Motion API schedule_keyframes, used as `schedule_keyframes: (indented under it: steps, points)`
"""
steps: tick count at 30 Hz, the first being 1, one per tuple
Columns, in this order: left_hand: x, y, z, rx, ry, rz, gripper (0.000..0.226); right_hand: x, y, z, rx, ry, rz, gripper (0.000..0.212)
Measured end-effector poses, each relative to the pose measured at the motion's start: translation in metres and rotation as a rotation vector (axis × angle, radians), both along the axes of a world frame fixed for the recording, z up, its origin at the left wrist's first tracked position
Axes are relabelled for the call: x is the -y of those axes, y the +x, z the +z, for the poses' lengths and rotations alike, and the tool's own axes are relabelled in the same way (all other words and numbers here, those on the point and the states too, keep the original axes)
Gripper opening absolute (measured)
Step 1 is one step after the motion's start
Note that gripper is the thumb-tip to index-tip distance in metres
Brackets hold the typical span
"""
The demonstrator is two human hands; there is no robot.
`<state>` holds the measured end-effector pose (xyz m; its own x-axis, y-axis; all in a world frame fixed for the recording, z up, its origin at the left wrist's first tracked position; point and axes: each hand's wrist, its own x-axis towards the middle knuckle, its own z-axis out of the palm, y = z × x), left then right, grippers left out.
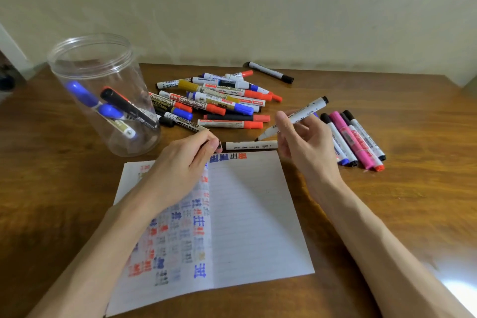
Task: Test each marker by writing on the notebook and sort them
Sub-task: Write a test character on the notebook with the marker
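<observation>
Working at a wooden table [426, 175] against a pale wall. Gripping a marker [302, 112] in the right hand [307, 144], fingers curled round the barrel, bare tip pointing down-left, long axis running diagonally from far right to near left. Holding that tip close to a second marker [250, 145] lying crosswise along the top edge of the open notebook [253, 214]; touching or not, unclear. Pinching something small and dark, probably the cap [219, 144], in the left hand [180, 160] at the notebook's top edge. Likely next: drawing the tip nearer onto the blank right page, reaching shortest with the right hand. Leaving pile [214, 100] behind, jar [77, 64] left, row [358, 139] right.
</observation>
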<state>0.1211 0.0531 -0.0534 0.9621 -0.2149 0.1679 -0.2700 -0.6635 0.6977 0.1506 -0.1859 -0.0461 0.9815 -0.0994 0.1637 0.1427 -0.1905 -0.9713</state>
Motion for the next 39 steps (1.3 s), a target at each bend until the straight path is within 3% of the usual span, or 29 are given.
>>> schedule_keyframes:
  steps: [4, 9, 16, 30, 39]
  points:
    - [-0.003, 0.000, 0.000, -0.007, 0.022, -0.002, 0.027, -0.006, -0.002, -0.003, 0.023, -0.046, 0.042, 0.026]
    - [0.004, -0.003, -0.002, 0.127, 0.047, 0.002, 0.023, -0.009, -0.001, -0.011, 0.013, -0.147, 0.045, 0.022]
    - [0.006, -0.001, -0.005, 0.202, 0.046, -0.020, 0.021, -0.008, -0.002, -0.013, -0.037, -0.128, 0.006, 0.013]
    - [0.005, 0.002, -0.009, 0.198, 0.038, -0.016, 0.025, -0.008, 0.000, -0.015, -0.017, -0.174, 0.038, 0.015]
    - [0.005, 0.000, -0.007, 0.105, -0.082, 0.029, 0.024, -0.007, 0.000, -0.016, -0.009, -0.147, 0.033, 0.014]
